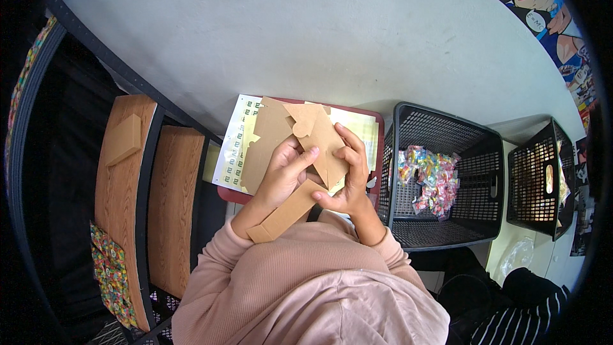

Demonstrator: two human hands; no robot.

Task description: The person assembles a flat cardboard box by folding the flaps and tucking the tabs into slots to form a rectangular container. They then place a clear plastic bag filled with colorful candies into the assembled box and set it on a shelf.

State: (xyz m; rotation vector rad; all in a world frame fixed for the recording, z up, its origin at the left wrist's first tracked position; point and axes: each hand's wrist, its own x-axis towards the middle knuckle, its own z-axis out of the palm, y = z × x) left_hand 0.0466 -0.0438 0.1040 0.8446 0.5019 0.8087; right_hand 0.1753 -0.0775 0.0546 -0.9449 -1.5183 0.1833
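A partly folded brown cardboard box [322,144] is between my two hands, its flaps standing out at angles and one long panel [287,211] slanting down toward my left wrist. My left hand [288,167] grips it from the left, thumb pressed on the card. On the other side, my right hand [351,172] has its fingers along the far right edge and its thumb on the long panel. Flat cardboard blanks [260,137] lie just beyond on the red-edged work surface [381,134], over a white sheet with printed labels [234,147].
To the right stands a black plastic crate [399,115] holding many small wrapped sweets [429,179], with a smaller black basket [533,172] beyond it. Wooden shelves [172,198] at left carry a cardboard box [125,139] and a colourful packet [112,262]. A white wall [287,32] bounds the far side.
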